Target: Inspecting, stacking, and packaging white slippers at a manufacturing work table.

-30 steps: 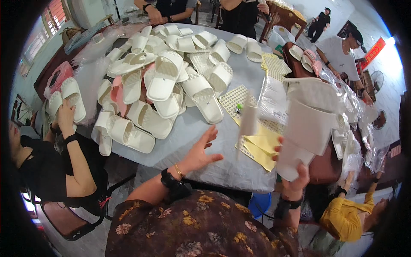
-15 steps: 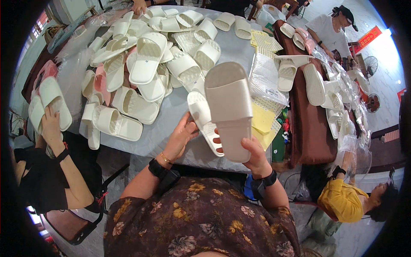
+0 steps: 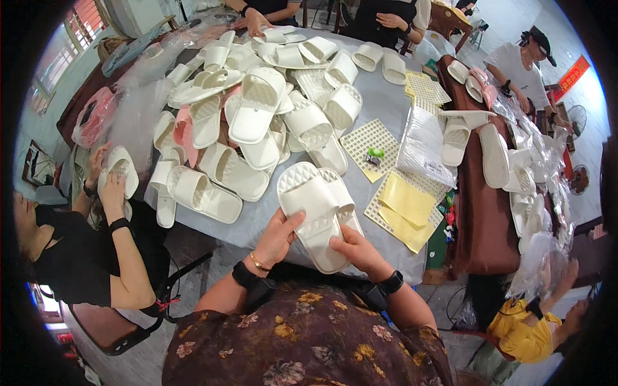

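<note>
A pair of white open-toe slippers is between my hands above the near table edge. The front slipper has a quilted footbed and a wide strap, and partly covers the second slipper behind it. My left hand grips the left side of the pair, thumb on the front slipper's strap edge. From the right, my right hand holds them low down, thumb on the front slipper; its other fingers are mostly hidden behind. A loose heap of white slippers lies just beyond, with a few pink slippers among them.
Sticker sheets, yellow paper and a plastic-wrapped packet lie to the right. More slippers rest on a brown padded bench. At left, a co-worker's hands hold slippers. Other people stand or sit around the table.
The slippers have come down and turned in my hands, so the quilted footbed now shows. My left hand has taken hold of them. A co-worker at left has brought slippers closer to the body.
</note>
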Available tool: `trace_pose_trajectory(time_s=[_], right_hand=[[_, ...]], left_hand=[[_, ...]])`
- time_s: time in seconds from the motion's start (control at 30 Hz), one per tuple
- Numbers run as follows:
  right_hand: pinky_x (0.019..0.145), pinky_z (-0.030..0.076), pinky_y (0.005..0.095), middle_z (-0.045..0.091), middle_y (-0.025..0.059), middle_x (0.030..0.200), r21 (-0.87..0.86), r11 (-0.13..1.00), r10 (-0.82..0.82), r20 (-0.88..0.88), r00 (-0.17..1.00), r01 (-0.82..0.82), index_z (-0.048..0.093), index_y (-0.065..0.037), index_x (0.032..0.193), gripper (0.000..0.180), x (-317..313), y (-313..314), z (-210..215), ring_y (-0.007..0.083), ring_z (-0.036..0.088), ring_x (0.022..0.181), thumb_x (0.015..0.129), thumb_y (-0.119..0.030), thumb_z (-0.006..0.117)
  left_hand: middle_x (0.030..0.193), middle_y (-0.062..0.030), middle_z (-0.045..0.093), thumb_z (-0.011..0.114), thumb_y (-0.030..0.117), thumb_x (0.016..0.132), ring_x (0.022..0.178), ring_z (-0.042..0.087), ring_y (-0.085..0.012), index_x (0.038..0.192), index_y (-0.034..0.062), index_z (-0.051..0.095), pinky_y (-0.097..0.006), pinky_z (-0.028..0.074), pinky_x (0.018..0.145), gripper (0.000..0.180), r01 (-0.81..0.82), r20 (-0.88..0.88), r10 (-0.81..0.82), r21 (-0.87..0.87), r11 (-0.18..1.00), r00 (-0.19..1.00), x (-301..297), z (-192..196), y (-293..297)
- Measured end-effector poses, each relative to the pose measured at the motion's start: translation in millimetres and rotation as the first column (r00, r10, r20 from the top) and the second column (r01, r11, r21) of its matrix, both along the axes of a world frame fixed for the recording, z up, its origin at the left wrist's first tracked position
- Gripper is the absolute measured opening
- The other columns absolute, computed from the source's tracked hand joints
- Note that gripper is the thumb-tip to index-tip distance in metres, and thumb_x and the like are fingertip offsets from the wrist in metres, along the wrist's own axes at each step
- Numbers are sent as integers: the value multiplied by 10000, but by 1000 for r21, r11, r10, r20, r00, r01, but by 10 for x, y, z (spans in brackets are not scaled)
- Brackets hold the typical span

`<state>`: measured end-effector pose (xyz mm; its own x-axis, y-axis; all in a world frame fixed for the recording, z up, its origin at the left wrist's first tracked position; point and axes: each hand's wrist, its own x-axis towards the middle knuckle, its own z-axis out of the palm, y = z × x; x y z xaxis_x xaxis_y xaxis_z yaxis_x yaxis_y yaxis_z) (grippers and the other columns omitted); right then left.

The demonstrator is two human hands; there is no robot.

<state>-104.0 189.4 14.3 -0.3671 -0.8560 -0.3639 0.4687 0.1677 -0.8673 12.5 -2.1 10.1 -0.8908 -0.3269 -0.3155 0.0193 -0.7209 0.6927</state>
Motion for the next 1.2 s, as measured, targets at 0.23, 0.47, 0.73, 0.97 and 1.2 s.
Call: trace_pose_trajectory(time_s=[0.23,0.47,0.73,0.97,1.2], right_hand=[[740,503,368,627,172,913,203,927,-52,-763,645,316,577,16,1140,372,-174,-94,-37,294,619,783,853,-174,717],[740,505,407,592,198,1026,81,906,-11,-976,217,415,547,10,1182,425,-261,-75,-295,328,614,848,830,-155,717],[764,503,473,613,204,965,210,831,4,-928,372,516,538,-3,1131,359,-325,-233,-196,392,624,890,860,-187,685],[692,516,505,661,183,937,262,818,163,-959,232,512,584,-41,969,204,-529,-312,-351,412,645,796,905,-234,605],[616,486,483,632,204,734,162,834,14,-962,273,528,585,-12,830,199,-546,-152,-180,397,630,682,898,-198,604]], left_hand=[[1280,-60,598,584,224,1003,1153,592,-138,1388,7,443,-314,511,951,464,-30,38,33,-88,996,999,32,-68,-145],[1366,-95,535,642,218,966,1228,534,-174,1457,-27,350,-327,443,1020,621,-41,160,94,-307,951,983,62,-107,-187],[1492,-206,382,739,180,871,1343,437,-311,1483,-45,303,-397,375,1105,785,-69,85,217,-783,618,973,156,-477,-186],[1438,-289,428,696,177,872,1332,423,-425,1441,-29,380,-467,360,1102,682,66,67,278,-998,14,958,9,-307,-248],[1315,-174,595,545,96,970,1157,602,-274,1375,-21,496,-356,467,990,424,6,163,178,-754,657,970,3,-336,-309]])
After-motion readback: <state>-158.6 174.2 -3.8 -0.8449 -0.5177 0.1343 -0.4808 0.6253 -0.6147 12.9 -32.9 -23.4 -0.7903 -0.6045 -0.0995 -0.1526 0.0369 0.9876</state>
